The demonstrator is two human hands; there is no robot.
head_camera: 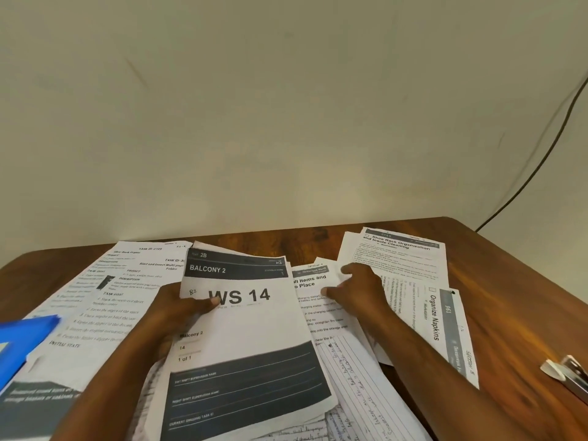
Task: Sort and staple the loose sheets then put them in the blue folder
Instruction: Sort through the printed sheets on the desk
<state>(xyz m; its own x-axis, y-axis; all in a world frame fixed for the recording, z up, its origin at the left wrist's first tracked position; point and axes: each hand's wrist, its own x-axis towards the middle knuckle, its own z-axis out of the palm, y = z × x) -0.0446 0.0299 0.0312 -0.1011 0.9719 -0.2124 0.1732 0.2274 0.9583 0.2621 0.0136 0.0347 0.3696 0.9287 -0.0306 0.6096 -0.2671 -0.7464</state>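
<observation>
Your left hand (178,308) pinched the white "WS 14" printed sheet (245,332) under its thumb while your right hand (356,288), fingers loosely extended, pressed the white "Items and Place" sheet (321,313); square edges before stapling.

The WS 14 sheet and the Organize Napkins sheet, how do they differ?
The WS 14 sheet is gripped by the left hand, thumb on top; the Organize Napkins sheet lies untouched on the table. The WS 14 sheet's text reads upright to the camera; the Organize Napkins sheet's runs sideways. Both are white printed pages with dark bands.
</observation>
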